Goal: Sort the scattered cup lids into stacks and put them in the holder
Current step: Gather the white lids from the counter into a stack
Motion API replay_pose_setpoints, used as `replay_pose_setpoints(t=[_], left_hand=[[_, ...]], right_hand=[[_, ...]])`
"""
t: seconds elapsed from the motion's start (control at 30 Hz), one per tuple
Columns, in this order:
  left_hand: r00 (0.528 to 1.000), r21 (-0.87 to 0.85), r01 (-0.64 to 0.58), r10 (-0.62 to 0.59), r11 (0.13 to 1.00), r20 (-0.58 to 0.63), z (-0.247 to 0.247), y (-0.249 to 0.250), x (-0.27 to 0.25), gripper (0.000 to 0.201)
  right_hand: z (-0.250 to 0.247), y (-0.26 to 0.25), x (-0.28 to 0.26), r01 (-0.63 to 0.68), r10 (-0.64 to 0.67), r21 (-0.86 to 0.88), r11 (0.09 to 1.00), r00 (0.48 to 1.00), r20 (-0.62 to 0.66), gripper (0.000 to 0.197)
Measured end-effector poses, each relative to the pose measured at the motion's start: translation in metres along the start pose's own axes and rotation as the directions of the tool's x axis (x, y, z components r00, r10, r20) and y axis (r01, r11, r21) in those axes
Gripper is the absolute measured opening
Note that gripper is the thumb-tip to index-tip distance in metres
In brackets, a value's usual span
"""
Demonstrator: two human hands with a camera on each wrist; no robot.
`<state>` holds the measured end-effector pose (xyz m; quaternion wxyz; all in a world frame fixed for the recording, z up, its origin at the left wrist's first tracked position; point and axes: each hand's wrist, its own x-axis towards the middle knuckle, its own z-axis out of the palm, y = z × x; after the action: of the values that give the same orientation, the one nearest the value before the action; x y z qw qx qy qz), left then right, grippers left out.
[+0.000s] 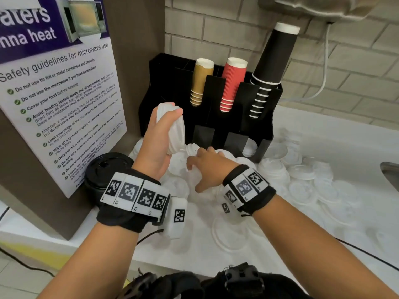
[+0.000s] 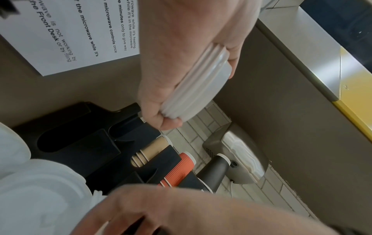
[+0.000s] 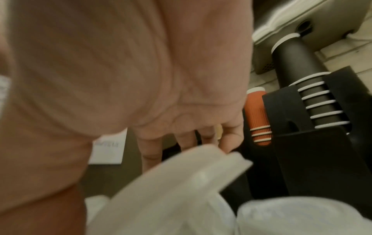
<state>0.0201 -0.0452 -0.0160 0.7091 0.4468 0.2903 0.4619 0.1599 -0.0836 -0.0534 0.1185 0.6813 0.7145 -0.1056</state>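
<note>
My left hand (image 1: pixel 166 130) is raised in front of the black holder (image 1: pixel 164 83) and grips a stack of white lids (image 1: pixel 179 134) on edge; in the left wrist view the thumb and fingers clamp the stack of lids (image 2: pixel 197 89). My right hand (image 1: pixel 200 162) reaches palm down into the pile of scattered white lids (image 1: pixel 302 186) at the holder's foot. Its fingers are spread and its fingertips (image 3: pixel 229 143) touch a tilted, blurred lid (image 3: pixel 181 178). One lower slot of the holder has a white lid (image 1: pixel 250 147) in it.
Gold cups (image 1: pixel 200 83), red cups (image 1: pixel 233 83) and black cups (image 1: pixel 272 67) fill the holder's upper slots. A stack of black lids (image 1: pixel 108 169) stands at the left by a brown panel with a poster (image 1: pixel 60 100). A sink edge (image 1: pixel 390 178) is at the right.
</note>
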Motion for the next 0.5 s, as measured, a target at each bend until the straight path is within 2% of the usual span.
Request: replay_pose_setpoints(t=[0.1,0.17,0.2,0.23,0.27,0.3,0.33,0.37,0.4,0.5], left_hand=[[1.0,-0.018,0.02,-0.02,1.0,0.0,0.002,-0.004,0.0,0.038],[1.0,-0.033,0.026,-0.026,0.999,-0.001,0.003,-0.005,0.0,0.041],[1.0,-0.038,0.026,-0.026,0.999,0.001,0.003,-0.006,-0.001,0.042],[1.0,-0.036,0.028,-0.027,0.999,0.008,0.004,-0.007,-0.001,0.043],[0.999,-0.03,0.032,-0.032,0.999,0.02,0.005,-0.008,-0.002,0.045],[0.999,-0.028,0.036,-0.035,0.999,0.037,0.007,-0.01,-0.004,0.046],[0.998,-0.03,0.04,-0.038,0.999,0.056,0.009,-0.012,-0.005,0.047],[0.996,-0.029,0.043,-0.041,0.999,0.075,0.012,-0.013,-0.006,0.048],[0.995,-0.022,0.044,-0.042,0.999,0.092,0.015,-0.015,-0.007,0.049],[0.985,0.02,0.032,-0.035,0.999,0.17,0.024,-0.019,-0.01,0.049]], right_hand=[[-0.018,0.015,-0.012,-0.056,0.067,0.15,0.987,0.996,-0.066,0.061],[-0.026,0.029,-0.026,-0.046,0.135,0.384,0.922,0.969,-0.207,0.057],[-0.028,0.034,-0.034,0.007,0.179,0.53,0.848,0.938,-0.298,0.054],[-0.029,0.037,-0.042,0.091,0.233,0.677,0.73,0.899,-0.371,0.051],[-0.029,0.036,-0.05,0.195,0.279,0.798,0.571,0.868,-0.411,0.048],[-0.028,0.032,-0.056,0.293,0.299,0.867,0.403,0.853,-0.427,0.045],[-0.025,0.027,-0.06,0.369,0.301,0.888,0.276,0.844,-0.444,0.044],[-0.022,0.023,-0.063,0.42,0.3,0.884,0.207,0.833,-0.465,0.045],[-0.019,0.018,-0.064,0.45,0.3,0.874,0.184,0.821,-0.486,0.047],[-0.012,0.007,-0.064,0.479,0.333,0.854,0.204,0.786,-0.521,0.052]])
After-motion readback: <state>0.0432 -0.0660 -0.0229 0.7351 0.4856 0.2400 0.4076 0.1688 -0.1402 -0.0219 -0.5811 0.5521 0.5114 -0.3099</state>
